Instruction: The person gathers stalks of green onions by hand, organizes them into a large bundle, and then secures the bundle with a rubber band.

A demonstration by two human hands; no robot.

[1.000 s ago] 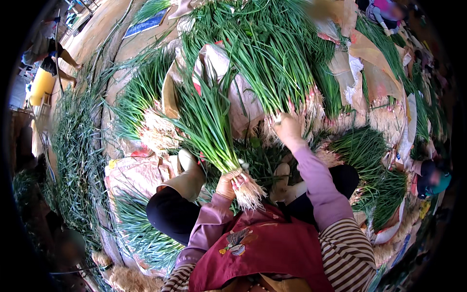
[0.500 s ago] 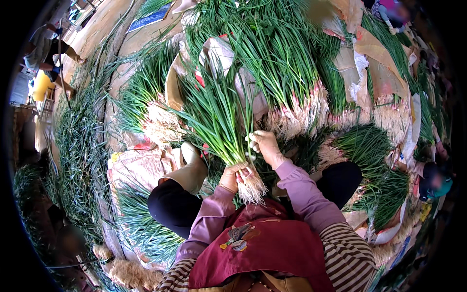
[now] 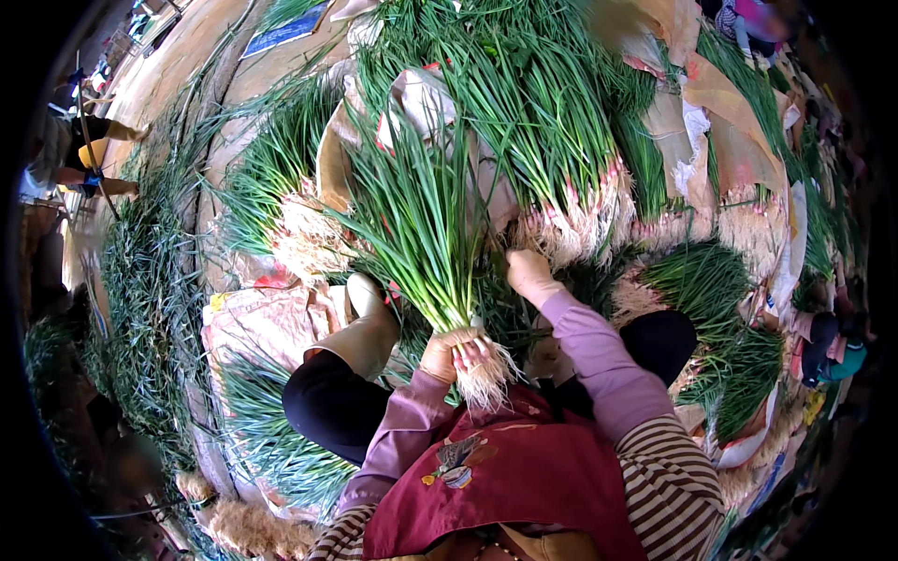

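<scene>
A bunch of spring onions [image 3: 426, 262] stands before my lap, green leaves fanning away from me and pale roots toward my apron. My left hand [image 3: 445, 355] is wrapped round it just above the reddish-white bulbs. To the right of the bunch, and apart from its stems, is my right hand [image 3: 531, 277]. Its fingers are curled closed; what they hold, if anything, is hidden from this side. Beyond both hands lies a big heap of spring onions [image 3: 543, 140], roots toward me, with a smaller pile [image 3: 299, 206] to its left.
More spring onions lie in a pile [image 3: 271, 430] at lower left and another [image 3: 720, 290] at right. A folded pinkish sack [image 3: 271, 327] is beside my left boot [image 3: 369, 323]. Loose leaves [image 3: 154, 299] cover the ground at left. Other people are at the far left and right edges.
My right hand has moved away from the bunch's stems, slightly to the right, its fingers now turned out of view. My left hand keeps its hold, with the bunch slightly lower.
</scene>
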